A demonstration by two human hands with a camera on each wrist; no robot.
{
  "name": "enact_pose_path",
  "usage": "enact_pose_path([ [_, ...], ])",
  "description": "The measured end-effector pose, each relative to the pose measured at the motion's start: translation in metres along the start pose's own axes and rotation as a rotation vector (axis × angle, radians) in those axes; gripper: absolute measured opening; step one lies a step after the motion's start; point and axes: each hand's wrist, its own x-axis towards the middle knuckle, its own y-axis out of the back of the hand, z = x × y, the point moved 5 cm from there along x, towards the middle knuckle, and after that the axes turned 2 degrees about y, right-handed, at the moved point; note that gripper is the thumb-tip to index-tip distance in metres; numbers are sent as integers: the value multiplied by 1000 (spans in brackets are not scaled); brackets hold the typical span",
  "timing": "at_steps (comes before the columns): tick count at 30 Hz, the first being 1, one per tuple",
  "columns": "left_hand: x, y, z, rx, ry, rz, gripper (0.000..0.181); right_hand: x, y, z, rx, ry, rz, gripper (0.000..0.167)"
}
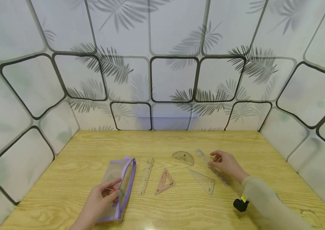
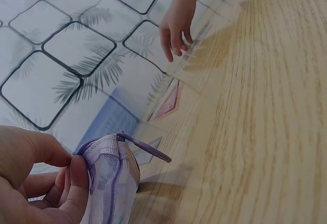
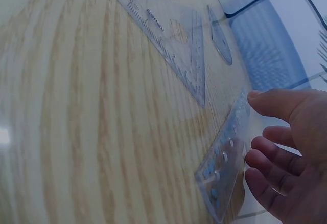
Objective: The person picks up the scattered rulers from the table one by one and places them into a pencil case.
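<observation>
My left hand (image 1: 100, 198) pinches the edge of a translucent pencil pouch (image 1: 111, 171) with purple trim and a purple zipper. In the left wrist view, thumb and forefinger meet at the pouch's purple edge (image 2: 84, 144). Over a clear stencil ruler (image 1: 220, 175) hovers my right hand (image 1: 228, 164), its fingers loosely bent. The right wrist view puts the thumb close to one end of that stencil ruler (image 3: 225, 152); whether it touches cannot be told. Left of it lie a clear set square (image 1: 205, 182) and a clear protractor (image 1: 184, 157).
A pink set square (image 1: 162, 187) lies mid-table, with a clear straight ruler (image 1: 146, 177) between it and the pouch. The wooden table (image 1: 156, 140) meets patterned curtain walls (image 1: 174, 80) at the back and both sides. A black device (image 1: 241, 204) hangs by the right wrist.
</observation>
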Motion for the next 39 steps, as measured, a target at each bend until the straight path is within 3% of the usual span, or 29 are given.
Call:
enact_pose_path([
  [16, 1, 0, -2, 17, -10, -13, 44, 1, -6, 0, -3, -43, -39, 44],
  [27, 1, -2, -3, 17, -7, -7, 44, 0, -10, 6, 5, 16, -13, 45],
  [39, 1, -3, -2, 8, -9, -2, 44, -3, -12, 8, -5, 29, -9, 43],
])
